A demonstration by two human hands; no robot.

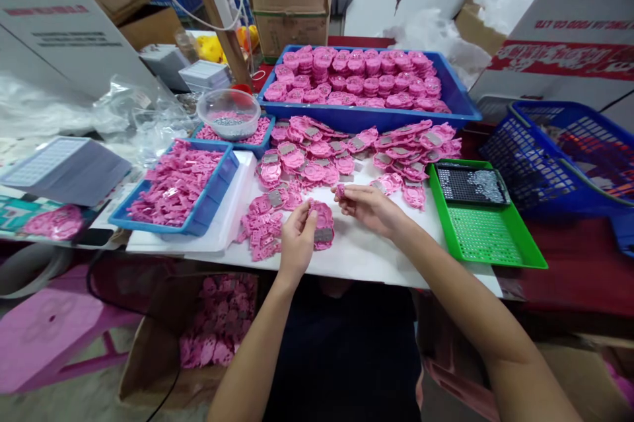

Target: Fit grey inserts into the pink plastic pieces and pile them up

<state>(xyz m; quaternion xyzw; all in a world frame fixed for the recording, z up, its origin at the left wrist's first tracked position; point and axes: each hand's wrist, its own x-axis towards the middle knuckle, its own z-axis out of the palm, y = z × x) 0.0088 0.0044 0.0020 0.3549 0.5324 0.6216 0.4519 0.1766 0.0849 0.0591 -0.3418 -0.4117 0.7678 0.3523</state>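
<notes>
My left hand (pixel 298 237) is closed on a pink plastic casing (pixel 323 220) with a grey rectangle in its lower part, held over the white work surface (pixel 366 263). To its right, my right hand (pixel 371 207) pinches a small pink piece (pixel 340 191) between thumb and fingertips, apart from the casing. Left of my left hand lies a cluster of small pink parts (pixel 262 230). Beyond both hands, loose heaps of pink casings with grey rectangles (pixel 312 161) cover the surface.
A large blue tray (pixel 371 119) of stacked pink pieces stands at the back. Left are a blue bin (pixel 211 207) of pink parts and a clear round tub (pixel 228 102). At right sit a green tray (pixel 525 250) and a blue basket (pixel 539 164). A cardboard box (pixel 143 369) stands below.
</notes>
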